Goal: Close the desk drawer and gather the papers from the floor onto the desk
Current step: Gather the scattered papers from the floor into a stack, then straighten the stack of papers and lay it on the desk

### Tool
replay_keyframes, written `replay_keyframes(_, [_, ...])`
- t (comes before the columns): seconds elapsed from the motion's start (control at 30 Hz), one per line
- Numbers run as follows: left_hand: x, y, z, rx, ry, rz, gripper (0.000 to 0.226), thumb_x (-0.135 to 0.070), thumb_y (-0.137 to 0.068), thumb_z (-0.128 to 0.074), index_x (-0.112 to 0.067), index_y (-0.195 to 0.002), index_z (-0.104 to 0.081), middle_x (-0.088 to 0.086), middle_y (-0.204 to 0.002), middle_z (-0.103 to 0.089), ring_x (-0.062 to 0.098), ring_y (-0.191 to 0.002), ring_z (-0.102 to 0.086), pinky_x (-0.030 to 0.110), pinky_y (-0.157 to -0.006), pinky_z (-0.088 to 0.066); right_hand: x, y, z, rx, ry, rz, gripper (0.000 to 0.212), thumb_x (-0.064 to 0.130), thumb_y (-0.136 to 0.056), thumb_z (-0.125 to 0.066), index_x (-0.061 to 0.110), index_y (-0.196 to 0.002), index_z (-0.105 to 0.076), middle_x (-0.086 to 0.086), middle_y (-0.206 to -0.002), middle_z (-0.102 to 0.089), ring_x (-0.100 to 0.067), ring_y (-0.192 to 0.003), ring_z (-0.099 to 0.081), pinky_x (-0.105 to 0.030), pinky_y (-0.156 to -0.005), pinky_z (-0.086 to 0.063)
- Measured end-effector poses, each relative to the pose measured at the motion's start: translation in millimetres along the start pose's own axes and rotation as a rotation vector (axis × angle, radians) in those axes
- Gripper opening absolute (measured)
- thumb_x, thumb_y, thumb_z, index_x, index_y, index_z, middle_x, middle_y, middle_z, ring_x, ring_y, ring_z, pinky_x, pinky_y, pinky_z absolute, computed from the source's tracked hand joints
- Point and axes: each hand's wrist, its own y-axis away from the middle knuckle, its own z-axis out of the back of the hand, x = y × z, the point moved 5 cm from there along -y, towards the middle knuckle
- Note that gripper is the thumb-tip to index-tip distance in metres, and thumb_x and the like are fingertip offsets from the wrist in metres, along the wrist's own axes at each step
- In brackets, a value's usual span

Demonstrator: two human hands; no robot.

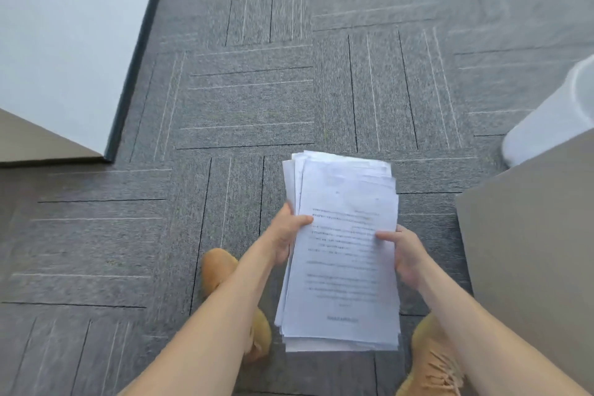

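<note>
A loose stack of white printed papers (342,270) is held above the grey carpet in front of me. My left hand (284,235) grips its left edge, thumb on top of the sheets. My right hand (403,254) grips the right edge the same way. The sheets are unevenly aligned, with corners fanning out at the top. A grey-brown desk surface (533,235) juts in at the right, close to my right forearm. No drawer is in view.
Grey striped carpet tiles (250,100) cover the floor. A white wall with dark skirting (64,26) runs along the left, and another brown surface corner (38,145) sits below it. A white bin (553,116) stands at the right. My tan shoes (221,270) are below.
</note>
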Motion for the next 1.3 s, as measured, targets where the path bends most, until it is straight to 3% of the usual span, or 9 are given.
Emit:
replay_keyframes(0.1, [-41,37,-18,0.061,-0.067,-0.100,0.054,0.017,-0.083,-0.047,-0.015,-0.127,-0.044,0.017,-0.128,-0.062,0.037,-0.113,-0.062,0.058,-0.093,-0.050,51,51,-7,0.001,0.041,0.142,0.033,-0.006,-0.088,-0.061,0.003,-0.119,-0.058,-0.014,-0.108,-0.073,-0.031,-0.085,-0.071,-0.038,-0.066,-0.058])
replay_keyframes(0.2, [-83,83,-38,0.135,-0.058,-0.206,0.066,0.019,-0.075,-0.049,-0.014,-0.131,-0.043,0.018,-0.126,-0.063,0.037,-0.110,-0.064,0.057,-0.087,-0.054,103,110,-10,0.001,0.128,0.330,0.035,-0.006,-0.087,-0.065,0.004,-0.119,-0.056,-0.014,-0.111,-0.072,-0.028,-0.088,-0.073,-0.036,-0.067,-0.060])
replay_keyframes(0.37, [-149,182,-79,0.181,-0.119,-0.454,0.052,0.016,-0.079,-0.061,-0.014,-0.120,-0.054,0.010,-0.108,-0.073,0.030,-0.098,-0.070,0.051,-0.084,-0.057,178,239,-2,-0.124,0.247,0.645,0.031,-0.008,-0.085,-0.069,0.007,-0.108,-0.054,-0.013,-0.103,-0.067,-0.021,-0.081,-0.067,-0.034,-0.069,-0.058])
replay_keyframes(0.5, [-190,261,-105,0.119,-0.082,-0.573,0.064,-0.002,-0.080,-0.069,-0.006,-0.137,-0.040,0.022,-0.125,-0.063,0.037,-0.107,-0.066,0.056,-0.088,-0.055,217,350,16,-0.203,0.271,0.832,0.028,-0.001,-0.084,-0.072,0.018,-0.097,-0.057,-0.015,-0.101,-0.071,-0.028,-0.085,-0.070,-0.043,-0.082,-0.059])
replay_keyframes(0.67, [-222,368,-163,0.234,-0.036,-0.710,0.040,-0.008,-0.087,-0.066,-0.003,-0.125,-0.053,0.019,-0.114,-0.070,0.035,-0.095,-0.073,0.052,-0.079,-0.059,241,499,48,-0.247,0.241,1.006,0.020,0.010,-0.086,-0.073,0.018,-0.104,-0.069,0.000,-0.089,-0.078,-0.011,-0.075,-0.076,-0.027,-0.068,-0.061])
replay_keyframes(0.73, [-228,415,-191,0.295,-0.015,-0.779,0.035,-0.008,-0.087,-0.066,-0.006,-0.121,-0.057,0.016,-0.112,-0.072,0.032,-0.094,-0.073,0.050,-0.081,-0.058,242,558,66,-0.302,0.222,1.084,0.016,0.010,-0.086,-0.071,0.023,-0.096,-0.074,0.006,-0.086,-0.078,-0.007,-0.072,-0.075,-0.027,-0.068,-0.062])
replay_keyframes(0.83, [-230,483,-239,0.415,-0.013,-0.869,0.038,-0.006,-0.086,-0.067,-0.009,-0.123,-0.060,0.016,-0.115,-0.072,0.036,-0.101,-0.070,0.056,-0.087,-0.055,232,640,102,-0.409,0.154,1.167,0.019,0.010,-0.088,-0.067,0.027,-0.092,-0.073,0.000,-0.094,-0.078,-0.023,-0.087,-0.075,-0.044,-0.082,-0.061])
replay_keyframes(1.03, [-205,611,-344,0.643,-0.019,-1.009,0.031,-0.005,-0.086,-0.067,-0.012,-0.116,-0.066,0.012,-0.109,-0.074,0.034,-0.098,-0.071,0.050,-0.083,-0.058,190,799,184,-0.683,0.076,1.340,0.019,0.014,-0.090,-0.063,0.021,-0.106,-0.071,0.000,-0.098,-0.076,-0.022,-0.087,-0.073,-0.041,-0.077,-0.060])
replay_keyframes(1.3, [-136,715,-467,0.872,-0.136,-1.064,0.032,-0.011,-0.083,-0.070,-0.005,-0.115,-0.068,0.017,-0.110,-0.073,0.039,-0.098,-0.070,0.057,-0.086,-0.055,92,924,291,-1.003,-0.070,1.414,0.011,0.012,-0.084,-0.067,0.023,-0.084,-0.071,0.000,-0.085,-0.075,-0.025,-0.079,-0.072,-0.053,-0.079,-0.059])
